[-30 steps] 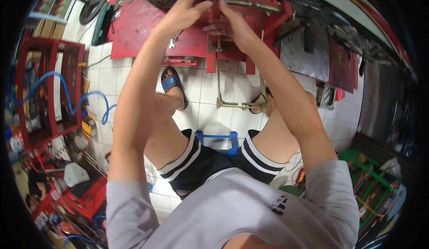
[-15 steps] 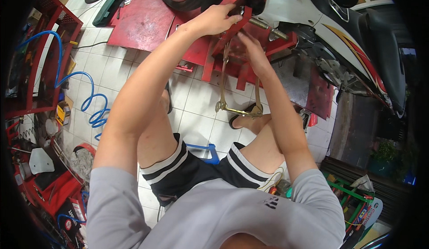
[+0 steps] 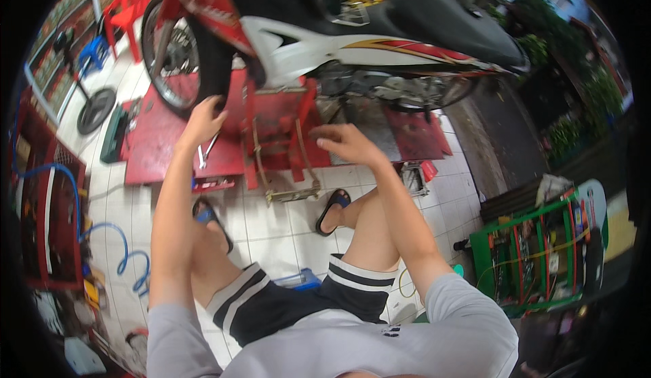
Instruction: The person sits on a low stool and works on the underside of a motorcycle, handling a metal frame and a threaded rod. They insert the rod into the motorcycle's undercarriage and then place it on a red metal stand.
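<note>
My left hand [image 3: 205,123] hovers by the front tyre [image 3: 215,73] of a motorcycle, above a red lift platform [image 3: 159,155]; its fingers are apart and nothing shows in them. My right hand [image 3: 347,143] is held open in the air, fingers pointing left, to the right of a red metal stand [image 3: 296,149]. From that stand hangs a brass-coloured metal frame [image 3: 293,194], its crossbar low over the floor tiles. A wrench [image 3: 209,151] lies on the platform just below my left hand. The white and red motorcycle [image 3: 305,47] stands above the platform.
A green case [image 3: 115,134] sits at the platform's left end. Left of my legs, a blue coiled hose [image 3: 122,259] runs from a red cabinet [image 3: 57,222]. A green tool rack [image 3: 536,256] stands at right. A blue stool [image 3: 306,280] shows between my legs.
Both hands have come away from the red stand, the left one moving toward the tyre, the right one drawing back. The view has tilted up, showing more of the motorcycle.
</note>
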The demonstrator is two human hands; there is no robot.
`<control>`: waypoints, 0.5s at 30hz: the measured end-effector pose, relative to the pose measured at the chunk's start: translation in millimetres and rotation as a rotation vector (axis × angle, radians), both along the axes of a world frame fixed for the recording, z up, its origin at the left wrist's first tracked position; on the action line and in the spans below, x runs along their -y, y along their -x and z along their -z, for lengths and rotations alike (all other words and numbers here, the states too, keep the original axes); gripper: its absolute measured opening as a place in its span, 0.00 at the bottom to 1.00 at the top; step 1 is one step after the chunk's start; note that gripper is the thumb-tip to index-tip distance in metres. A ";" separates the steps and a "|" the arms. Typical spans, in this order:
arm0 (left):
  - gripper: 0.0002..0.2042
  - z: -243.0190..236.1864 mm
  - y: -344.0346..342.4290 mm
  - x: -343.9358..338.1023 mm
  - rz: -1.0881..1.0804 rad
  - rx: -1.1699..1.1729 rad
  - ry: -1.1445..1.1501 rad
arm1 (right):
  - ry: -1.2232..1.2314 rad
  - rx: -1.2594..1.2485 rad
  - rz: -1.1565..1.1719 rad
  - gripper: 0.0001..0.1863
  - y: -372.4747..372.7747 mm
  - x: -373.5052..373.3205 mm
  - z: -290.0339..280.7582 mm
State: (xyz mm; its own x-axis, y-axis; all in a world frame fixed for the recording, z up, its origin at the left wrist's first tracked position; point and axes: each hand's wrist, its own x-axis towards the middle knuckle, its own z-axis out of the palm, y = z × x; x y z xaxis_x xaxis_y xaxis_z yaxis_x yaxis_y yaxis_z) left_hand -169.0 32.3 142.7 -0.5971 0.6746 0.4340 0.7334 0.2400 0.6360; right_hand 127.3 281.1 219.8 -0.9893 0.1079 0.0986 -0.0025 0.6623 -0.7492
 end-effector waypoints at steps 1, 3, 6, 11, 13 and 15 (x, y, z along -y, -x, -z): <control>0.22 -0.3 18.5 19.8 -0.049 -0.135 -0.002 | -0.015 -0.072 0.049 0.19 -12.7 10.9 -10.2; 0.22 -8.6 10.9 22.0 -0.047 -0.134 -0.026 | -0.067 -0.171 0.207 0.18 -71.0 15.1 -13.2; 0.18 -33.4 13.8 41.7 -0.065 -0.072 -0.121 | -0.269 -0.235 0.449 0.16 -154.9 32.7 -18.1; 0.13 -49.4 -72.8 54.9 -0.104 -0.061 -0.252 | -0.223 -0.394 0.447 0.12 -241.9 28.2 18.2; 0.11 -24.3 -117.1 88.3 -0.218 -0.113 -0.262 | -0.209 -0.295 0.409 0.10 -240.6 14.8 7.2; 0.11 -48.2 -170.1 102.0 -0.204 0.076 -0.048 | -0.065 -0.206 0.426 0.07 -241.7 -26.8 -3.9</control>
